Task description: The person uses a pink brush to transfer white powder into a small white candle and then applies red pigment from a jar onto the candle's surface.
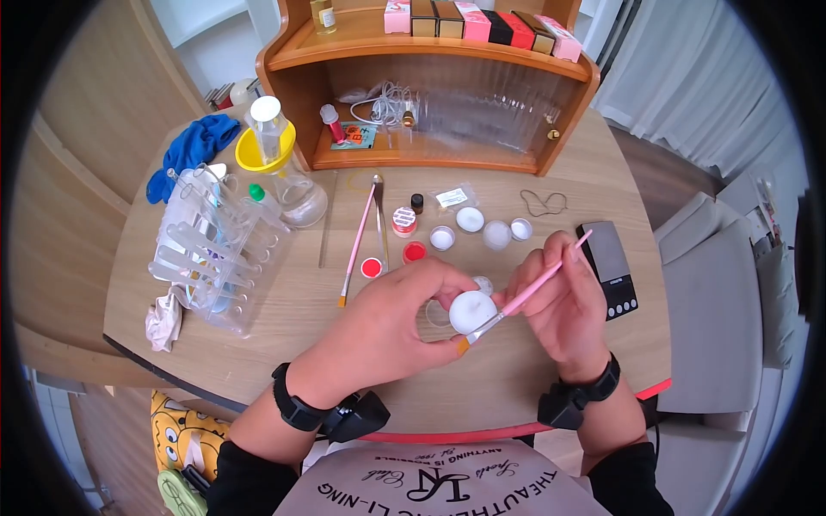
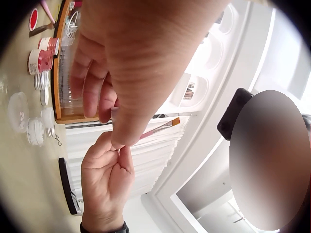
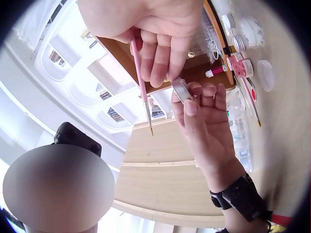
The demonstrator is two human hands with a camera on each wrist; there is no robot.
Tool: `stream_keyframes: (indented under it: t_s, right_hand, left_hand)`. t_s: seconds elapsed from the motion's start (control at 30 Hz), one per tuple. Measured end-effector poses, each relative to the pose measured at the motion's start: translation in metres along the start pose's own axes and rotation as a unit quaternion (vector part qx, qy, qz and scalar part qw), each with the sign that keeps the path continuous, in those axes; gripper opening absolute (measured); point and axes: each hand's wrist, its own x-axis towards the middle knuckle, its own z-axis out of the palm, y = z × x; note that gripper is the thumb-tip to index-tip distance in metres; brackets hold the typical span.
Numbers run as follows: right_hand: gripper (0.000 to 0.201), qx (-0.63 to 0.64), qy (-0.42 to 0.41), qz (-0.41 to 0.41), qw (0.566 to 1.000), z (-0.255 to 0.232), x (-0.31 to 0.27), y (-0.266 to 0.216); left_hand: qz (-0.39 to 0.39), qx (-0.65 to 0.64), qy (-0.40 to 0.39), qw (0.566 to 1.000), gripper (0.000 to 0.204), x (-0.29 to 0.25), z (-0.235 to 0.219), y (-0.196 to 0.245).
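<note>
My left hand (image 1: 379,322) grips a small round container with white content (image 1: 472,312) between thumb and fingers; in the right wrist view the container (image 3: 181,91) is seen edge-on in that hand (image 3: 206,128). A pink-handled brush (image 1: 535,288) is pinched in my right hand (image 1: 564,301), its flat tan bristles low beside the container's rim and near the left thumb. Whether the bristles touch the container cannot be told. In the left wrist view the left hand (image 2: 131,63) hides most of the container.
Red pots (image 1: 414,252), white-filled jars (image 1: 470,219) and a second pink brush (image 1: 357,245) lie beyond the hands. At the left stand a clear tube rack (image 1: 228,258) and a yellow-rimmed vessel (image 1: 288,159); a black scale (image 1: 609,267) is at the right, a wooden shelf (image 1: 430,159) behind.
</note>
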Motion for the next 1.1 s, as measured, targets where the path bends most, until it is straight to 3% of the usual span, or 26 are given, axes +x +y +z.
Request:
stream_keyframes:
  t_s: [0.13,0.23,0.4,0.57,0.83,1.1]
  right_hand:
    - [0.027,-0.001,0.004,-0.01,1.0,0.002,-0.001,-0.002]
    - [0.027,-0.032,0.026,-0.071,0.997,0.006,-0.002,-0.012]
    - [0.026,-0.176,0.073,-0.189,0.963,-0.005,-0.001,-0.027]
    - [0.027,-0.22,0.04,-0.193,0.955,0.002,-0.002,-0.025]
    - [0.028,-0.324,0.038,-0.302,0.896,0.006,-0.006,-0.027]
    - [0.031,-0.369,0.025,-0.309,0.876,0.012,-0.011,-0.026]
  left_hand:
    - [0.042,0.004,0.006,0.999,0.042,0.002,-0.001,-0.002]
    - [0.076,-0.023,0.038,0.996,0.041,0.003,0.0,-0.004]
    - [0.068,-0.027,0.046,0.996,0.044,0.001,-0.004,-0.002]
    - [0.065,-0.011,0.056,0.996,0.045,0.001,-0.007,0.0]
    - [0.083,0.01,0.069,0.994,0.044,0.001,-0.008,0.0]
    - [0.078,0.004,0.073,0.994,0.043,0.002,-0.006,0.0]
